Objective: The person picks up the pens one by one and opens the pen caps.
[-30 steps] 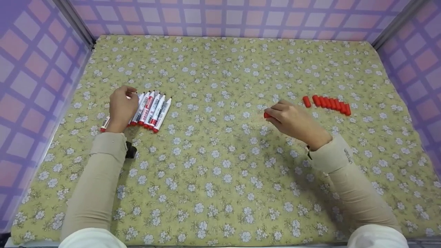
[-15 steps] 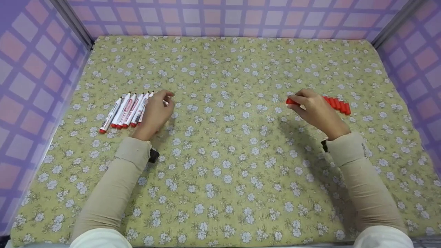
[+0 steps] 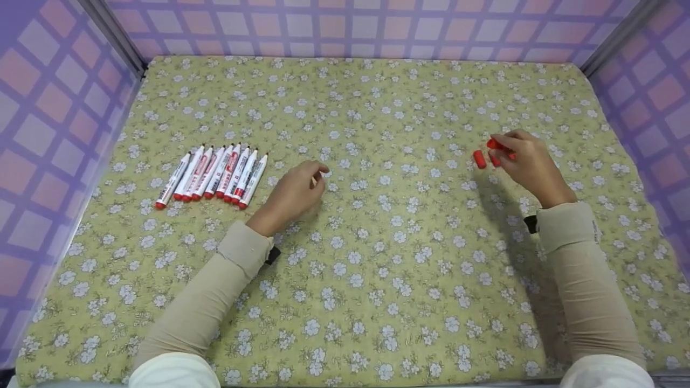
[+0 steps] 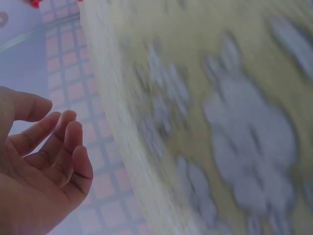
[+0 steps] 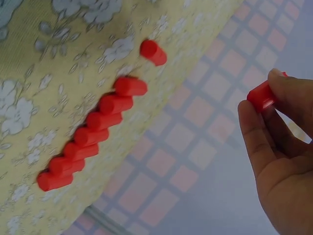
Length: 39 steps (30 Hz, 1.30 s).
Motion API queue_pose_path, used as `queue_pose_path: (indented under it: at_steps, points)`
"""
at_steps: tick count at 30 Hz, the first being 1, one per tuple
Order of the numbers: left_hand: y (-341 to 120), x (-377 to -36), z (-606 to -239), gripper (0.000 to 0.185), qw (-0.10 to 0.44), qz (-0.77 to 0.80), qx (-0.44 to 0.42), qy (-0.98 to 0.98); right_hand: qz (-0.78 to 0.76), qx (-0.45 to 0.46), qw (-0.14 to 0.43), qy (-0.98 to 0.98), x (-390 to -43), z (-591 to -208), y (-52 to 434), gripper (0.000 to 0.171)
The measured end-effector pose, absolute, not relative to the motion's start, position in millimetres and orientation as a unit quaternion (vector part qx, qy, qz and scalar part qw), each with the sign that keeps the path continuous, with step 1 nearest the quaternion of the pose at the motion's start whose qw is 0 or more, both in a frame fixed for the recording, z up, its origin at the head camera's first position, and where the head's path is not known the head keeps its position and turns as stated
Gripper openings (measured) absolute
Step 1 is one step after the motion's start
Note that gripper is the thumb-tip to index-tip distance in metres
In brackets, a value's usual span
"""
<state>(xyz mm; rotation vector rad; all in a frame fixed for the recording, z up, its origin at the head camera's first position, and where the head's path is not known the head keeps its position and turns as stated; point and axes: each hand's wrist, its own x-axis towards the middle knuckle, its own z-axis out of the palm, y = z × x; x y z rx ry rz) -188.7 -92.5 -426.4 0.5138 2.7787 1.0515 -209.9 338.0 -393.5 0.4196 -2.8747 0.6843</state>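
Between thumb and fingers my right hand [image 3: 531, 164] pinches a red marker cap [image 5: 260, 97], raised off the cloth in the right wrist view. Below it lie a single red cap [image 3: 479, 159] and a slanted row of several red caps [image 5: 91, 135], which the hand partly hides in the head view. My left hand [image 3: 295, 189] hangs over the cloth with loosely bent fingers and nothing in them. To its left, white markers [image 3: 218, 173] with red ends lie side by side, bare dark tips pointing away from me; the leftmost one stands slightly apart.
A yellow-green floral cloth [image 3: 345, 302] covers the table. Checked purple and pink panels [image 3: 345, 27] rise at the back and both sides, with grey posts [image 3: 617, 37] in the corners.
My left hand has moved right, off the markers, uncovering the row. The right hand has carried the red cap rightward, from the middle of the cloth to above the caps.
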Motion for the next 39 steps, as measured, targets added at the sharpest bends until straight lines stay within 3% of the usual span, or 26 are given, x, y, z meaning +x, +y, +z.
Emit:
queue_pose_path:
  at_steps: [13, 25, 39]
  points:
    - [-50, -172, -427, 0.03, 0.104, 0.329, 0.255, 0.903, 0.278, 0.026, 0.055, -0.959, -215, -400, 388, 0.041]
    - [-31, -164, -431, 0.027, 0.139, 0.304, 0.315, 0.888, 0.286, -0.087, -0.027, -0.954, -216, -410, 427, 0.047]
    - [-30, -157, -434, 0.028, 0.173, 0.294, 0.324, 0.882, 0.298, -0.144, -0.114, -0.937, -217, -423, 450, 0.057]
